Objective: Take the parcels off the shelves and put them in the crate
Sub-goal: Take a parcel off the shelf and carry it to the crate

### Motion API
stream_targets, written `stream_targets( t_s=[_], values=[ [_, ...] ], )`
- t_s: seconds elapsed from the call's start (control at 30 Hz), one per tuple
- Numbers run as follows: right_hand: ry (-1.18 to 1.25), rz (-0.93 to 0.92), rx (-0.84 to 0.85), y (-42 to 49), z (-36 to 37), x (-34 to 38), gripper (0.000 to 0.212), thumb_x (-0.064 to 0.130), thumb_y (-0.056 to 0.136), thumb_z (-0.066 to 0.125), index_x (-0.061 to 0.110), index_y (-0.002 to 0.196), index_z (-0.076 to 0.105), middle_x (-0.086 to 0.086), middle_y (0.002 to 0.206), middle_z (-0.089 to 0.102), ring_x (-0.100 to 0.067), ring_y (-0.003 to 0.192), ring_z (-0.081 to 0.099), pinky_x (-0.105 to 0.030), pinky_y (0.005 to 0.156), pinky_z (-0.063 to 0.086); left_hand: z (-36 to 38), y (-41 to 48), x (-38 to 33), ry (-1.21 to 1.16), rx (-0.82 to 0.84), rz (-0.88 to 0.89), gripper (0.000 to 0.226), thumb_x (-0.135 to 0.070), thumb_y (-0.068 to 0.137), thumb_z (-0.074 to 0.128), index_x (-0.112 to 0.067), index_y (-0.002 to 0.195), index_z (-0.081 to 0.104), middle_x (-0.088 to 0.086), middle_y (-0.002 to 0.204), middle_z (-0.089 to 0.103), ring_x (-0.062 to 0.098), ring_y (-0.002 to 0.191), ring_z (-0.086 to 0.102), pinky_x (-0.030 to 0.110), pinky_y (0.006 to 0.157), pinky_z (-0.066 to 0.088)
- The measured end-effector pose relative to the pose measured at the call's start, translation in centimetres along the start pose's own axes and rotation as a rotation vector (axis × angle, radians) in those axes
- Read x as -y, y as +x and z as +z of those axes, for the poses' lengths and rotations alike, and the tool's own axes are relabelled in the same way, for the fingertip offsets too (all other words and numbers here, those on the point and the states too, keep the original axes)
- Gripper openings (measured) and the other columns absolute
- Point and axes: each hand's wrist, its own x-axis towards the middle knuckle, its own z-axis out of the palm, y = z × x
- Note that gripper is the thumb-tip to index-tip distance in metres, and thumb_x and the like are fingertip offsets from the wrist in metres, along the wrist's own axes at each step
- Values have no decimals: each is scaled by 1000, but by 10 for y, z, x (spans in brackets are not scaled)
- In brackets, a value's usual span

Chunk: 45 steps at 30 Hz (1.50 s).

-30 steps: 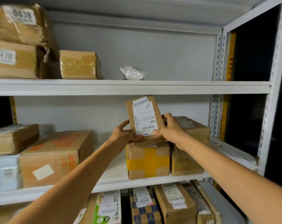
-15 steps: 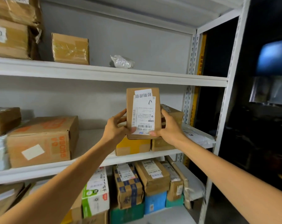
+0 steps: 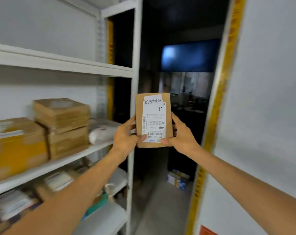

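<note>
White metal shelving [image 3: 62, 64] fills the left half of the view, blurred. A pale wall panel [image 3: 271, 99] takes the right side, with a yellow strip [image 3: 218, 99] running down its inner edge. Between the two lies a dark aisle with a blue-lit screen [image 3: 188, 55] at the back and some blue-and-white boxes [image 3: 177, 179] on the floor.

On the middle shelf, a large carton with yellow tape [image 3: 16, 146] sits at far left. Just beside it stands a stack of brown cartons [image 3: 62, 126], then a white soft bag [image 3: 101, 134] near the shelf's end. The lower-shelf parcels [image 3: 59, 182] are too blurred to tell apart.

A small flat parcel [image 3: 153, 119] is off the shelf, held upright in the air in front of the shelving's end post and the dark aisle. The left hand [image 3: 125, 138] grips its lower left edge, thumb on the front. The right hand [image 3: 182, 134] grips the lower right edge the same way. Its white label [image 3: 153, 122] faces the camera upside down. No crate is in view.
</note>
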Motion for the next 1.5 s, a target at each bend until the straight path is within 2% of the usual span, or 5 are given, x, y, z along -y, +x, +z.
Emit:
stream_targets(
  t_s=[0.27, 0.7, 0.97, 1.3, 1.5],
  values=[
    [-127, 323, -533, -120, -123, -56, 103, -13, 64, 78, 26, 147, 30, 12, 98, 59, -11, 82, 62, -12, 55, 50, 194, 4, 12, -174, 588, -3, 83, 7, 71, 78, -25, 142, 47, -12, 113, 68, 7, 108, 62, 36, 94, 53],
    [-588, 782, -1116, -380, -226, -11, 104, -7, 69, 76, 31, 150, 22, 26, 97, 54, -9, 102, 59, -16, 73, 53, 426, -190, -63, -466, 1313, 84, 69, 9, 69, 78, -24, 127, 59, -4, 109, 70, 19, 107, 66, 41, 92, 55],
    [-701, 908, -1289, -473, -263, 5, 102, -4, 72, 77, 37, 148, 24, 32, 98, 51, -6, 103, 55, -19, 73, 56, 505, -282, -102, -519, 1518, 84, 82, 3, 69, 82, -20, 140, 49, -17, 104, 65, -10, 89, 59, 13, 76, 48],
    [-688, 1014, -1392, -534, -326, -54, 93, -2, 71, 78, 32, 143, 30, 31, 101, 50, -2, 100, 53, -19, 77, 56, 625, -338, -99, -498, 1692, 88, 84, 6, 69, 80, -15, 143, 45, -2, 128, 61, 13, 118, 56, 42, 102, 48],
    [-683, 1063, -1504, -550, -378, -117, 92, 0, 70, 80, 31, 141, 32, 28, 103, 51, -1, 99, 56, -19, 77, 57, 720, -351, -92, -487, 1818, 121, 73, 8, 72, 77, -16, 136, 53, -28, 93, 59, -14, 84, 56, 6, 62, 47]
  ],
)
